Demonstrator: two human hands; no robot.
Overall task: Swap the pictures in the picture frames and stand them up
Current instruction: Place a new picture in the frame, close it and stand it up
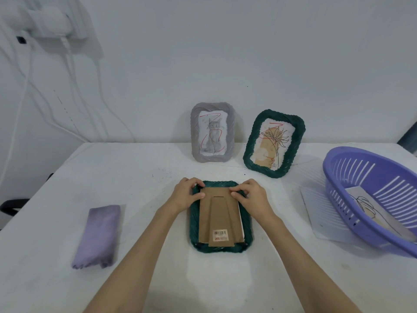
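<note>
A dark green picture frame (247, 231) lies face down in the middle of the table, its brown cardboard back (220, 213) with a barcode sticker facing up. My left hand (187, 194) grips the frame's far left corner, thumb on the cardboard. At the far right corner, my right hand (250, 195) pinches the frame's edge with curled fingers. A grey frame (195, 132) with a cat drawing and a second green frame (252, 141) with a plant drawing stand upright against the wall.
A purple plastic basket (338, 168) at the right holds a loose picture (370, 208) and rests on a white sheet (320, 213). A folded purple cloth (99, 236) lies at the left. White cables (67, 64) hang on the wall.
</note>
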